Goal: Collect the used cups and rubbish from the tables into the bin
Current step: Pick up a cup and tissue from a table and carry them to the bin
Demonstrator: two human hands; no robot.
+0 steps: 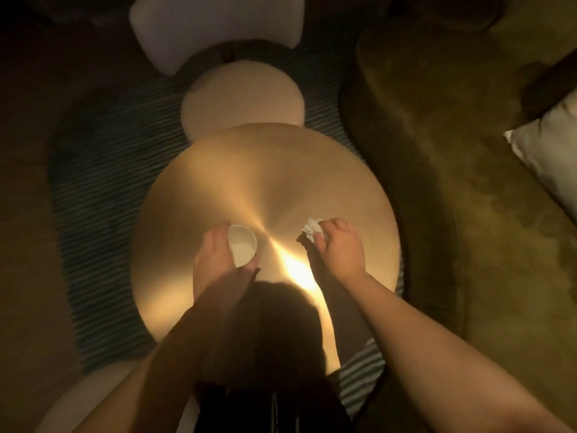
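Note:
A white paper cup (242, 245) stands upright on the round golden table (265, 182), near its front middle. My left hand (218, 264) wraps round the cup from the left, fingers and thumb curled about its wall. To the right, a crumpled white tissue (310, 229) lies on the table. My right hand (338, 248) pinches the tissue with its fingertips. My head's shadow falls over the table's near edge.
A round cream stool (242, 98) stands beyond the table, with a pale chair back (215, 26) behind it. A dark green sofa (452, 151) curves along the right, a light cushion (549, 157) on it. A striped rug (103, 198) lies under the table.

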